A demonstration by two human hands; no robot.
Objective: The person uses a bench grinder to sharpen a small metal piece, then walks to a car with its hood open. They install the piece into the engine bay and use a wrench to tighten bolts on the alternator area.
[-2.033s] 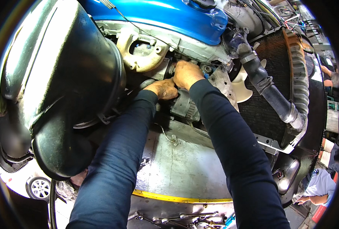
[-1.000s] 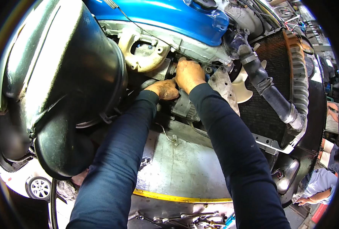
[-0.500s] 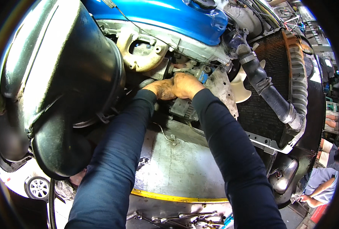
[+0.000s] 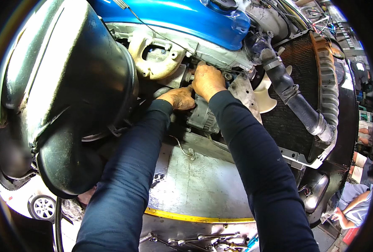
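Observation:
Both arms, in dark blue sleeves, reach into an engine bay. My right hand [image 4: 208,80] is curled, back up, among the parts below the engine's blue valve cover [image 4: 174,19]. Its fingertips and whatever they grip are hidden. Just left of it and lower, my left hand [image 4: 180,99] is closed, its fingers bent beside the alternator [image 4: 204,116]; what it holds, if anything, cannot be seen. A cream exhaust manifold [image 4: 155,69] is above my left hand. To the right of my right hand stands a grey metal bracket with holes [image 4: 244,93].
A large black canister [image 4: 98,71] fills the left side. On the right are a pale fan [image 4: 265,98], a radiator [image 4: 289,96] and a black hose [image 4: 293,94]. Several wrenches [image 4: 182,242] lie below a yellow edge [image 4: 199,217]. Another person [image 4: 354,206] is at far right.
My right hand has moved up and slightly forward, away from my left hand, uncovering more of the alternator. A blue item beside it no longer shows. My left hand has barely moved.

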